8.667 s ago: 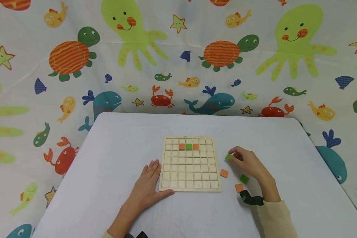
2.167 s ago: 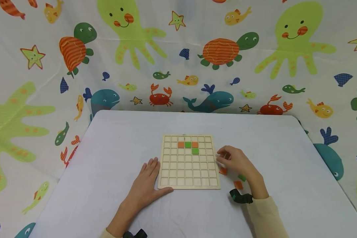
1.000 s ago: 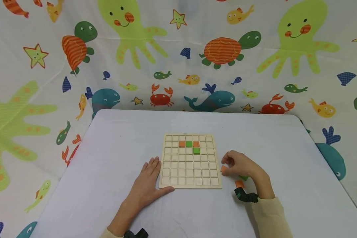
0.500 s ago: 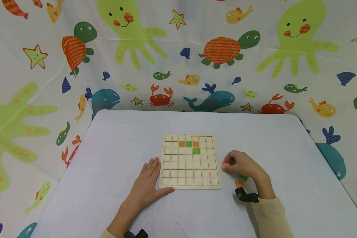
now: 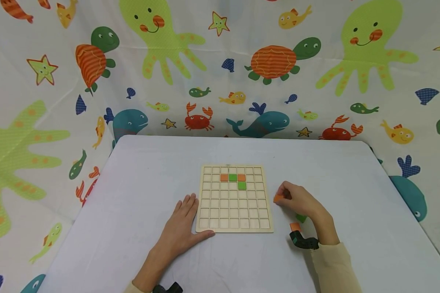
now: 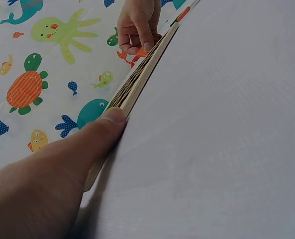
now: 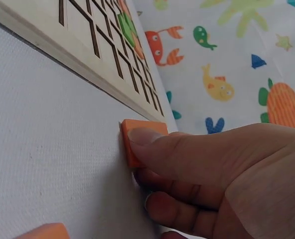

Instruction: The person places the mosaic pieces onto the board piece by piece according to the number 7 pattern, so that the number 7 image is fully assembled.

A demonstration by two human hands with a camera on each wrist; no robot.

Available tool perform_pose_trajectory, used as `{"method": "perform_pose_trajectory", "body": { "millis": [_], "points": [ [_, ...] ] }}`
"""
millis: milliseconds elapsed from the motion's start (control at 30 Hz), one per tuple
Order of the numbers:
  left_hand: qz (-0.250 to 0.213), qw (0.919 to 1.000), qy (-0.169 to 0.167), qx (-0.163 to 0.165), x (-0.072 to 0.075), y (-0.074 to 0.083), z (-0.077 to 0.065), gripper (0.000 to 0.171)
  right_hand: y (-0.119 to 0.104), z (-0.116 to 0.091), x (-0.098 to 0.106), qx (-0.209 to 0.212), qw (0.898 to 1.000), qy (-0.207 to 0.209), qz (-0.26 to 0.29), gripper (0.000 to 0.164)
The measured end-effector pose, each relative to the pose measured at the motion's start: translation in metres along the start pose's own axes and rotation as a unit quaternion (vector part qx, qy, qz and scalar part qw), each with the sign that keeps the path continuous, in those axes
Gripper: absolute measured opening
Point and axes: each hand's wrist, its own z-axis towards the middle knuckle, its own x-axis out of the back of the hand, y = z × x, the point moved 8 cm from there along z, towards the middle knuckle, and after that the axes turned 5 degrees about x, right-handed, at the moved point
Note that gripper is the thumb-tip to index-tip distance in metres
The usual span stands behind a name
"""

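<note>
Right hand (image 5: 298, 200): thumb and fingers pinch an orange tile (image 5: 278, 198).
Left hand (image 5: 181, 226): fingers straight, touching the board (image 5: 223, 213) at its left edge.
Room: a strip of white table (image 5: 161, 171) lies between right hand and board.
Loose: green tile (image 5: 301, 218) and second orange tile (image 5: 295, 226), just nearer the person than the right hand.

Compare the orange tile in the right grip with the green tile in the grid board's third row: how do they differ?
The held tile is orange; the seated tile is green. The held tile is pinched in the right grip beside the wooden grid board; the seated tile lies in its third row, untouched. Both are small, plain tiles.
</note>
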Motion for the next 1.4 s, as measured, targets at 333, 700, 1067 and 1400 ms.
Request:
{"method": "perform_pose_trajectory", "body": {
  "millis": [333,700,1067,1400],
  "points": [
    [-0.011,0.9999,0.002,0.004,0.002,0.001,-0.001,0.110,0.000,0.001,0.001,0.018,1.000,0.011,-0.004,0.012],
    [-0.007,1.0000,0.000,0.004,0.001,0.000,0.000,0.111,-0.005,0.002,0.007,0.024,0.999,0.042,-0.014,0.013],
    [-0.008,0.9999,-0.002,0.007,-0.001,-0.001,0.000,0.111,-0.004,0.003,0.012,0.019,0.997,0.080,-0.014,0.015],
    [-0.012,0.9999,-0.006,0.009,-0.002,-0.002,0.000,0.112,-0.005,0.003,0.016,0.020,0.993,0.112,-0.015,0.015]
  ]
}}
